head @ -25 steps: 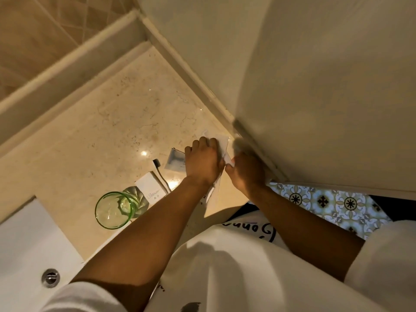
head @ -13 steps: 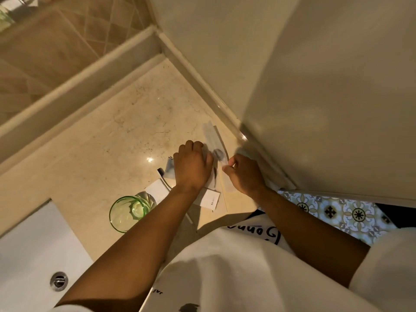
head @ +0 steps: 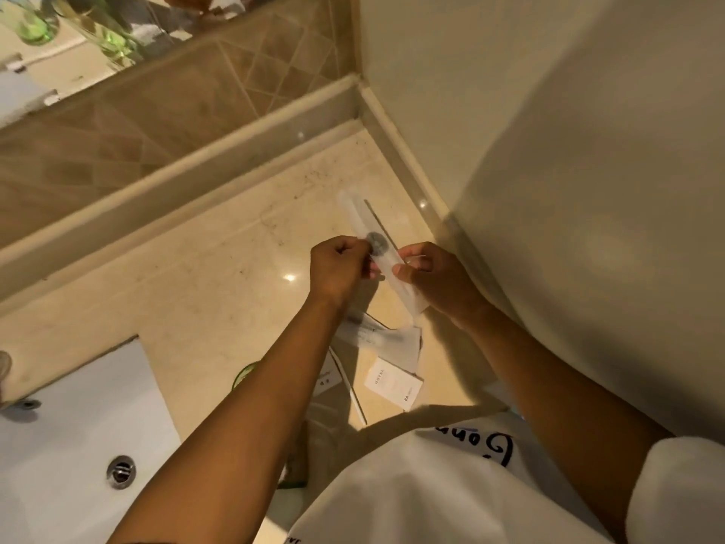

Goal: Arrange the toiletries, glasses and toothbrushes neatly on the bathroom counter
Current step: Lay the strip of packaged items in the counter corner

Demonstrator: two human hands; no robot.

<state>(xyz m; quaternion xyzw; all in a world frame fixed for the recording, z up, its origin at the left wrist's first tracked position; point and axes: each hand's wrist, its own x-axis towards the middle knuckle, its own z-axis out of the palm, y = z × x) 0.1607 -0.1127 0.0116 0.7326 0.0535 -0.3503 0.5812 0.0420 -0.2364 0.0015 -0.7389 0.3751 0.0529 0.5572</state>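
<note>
Where the view starts nearest the camera, a white shirt [head: 392, 500] fills the bottom edge; black handwritten lettering on it is partly cut off and not readable. Left of it lies the white sink [head: 59, 445] with its round metal drain [head: 121, 471].

Just beyond the shirt, on the beige marble counter [head: 204, 292], sits a small white box [head: 393, 382]. Printed on it: "HOTEL" along one edge, and letters starting "BA" at the other; the rest is too small to read. A thin white stick [head: 351, 390] lies just beside the box, running near-to-far. A second white box [head: 325, 376] and the rim of a green glass [head: 245, 373] show just past the left forearm, mostly hidden. A flat pale packet [head: 372, 335] lies on the counter between the box and the hands; its print is blurred.

Above the counter, both hands hold one long, narrow, translucent sleeve [head: 376, 245]. Left hand [head: 337, 268]: fingers curled, pinching the sleeve's left edge. Right hand [head: 435, 280]: thumb and fingers pinching the right edge. Sleeve long axis runs from lower right, near the right palm, to upper left, its far end toward the back wall. A dark round shape shows through it at the pinch point; a thin dark line runs along its far half.

Farthest: tan diamond-pattern tile [head: 196, 111], then a mirror [head: 78, 33] reflecting green glasses.
</note>
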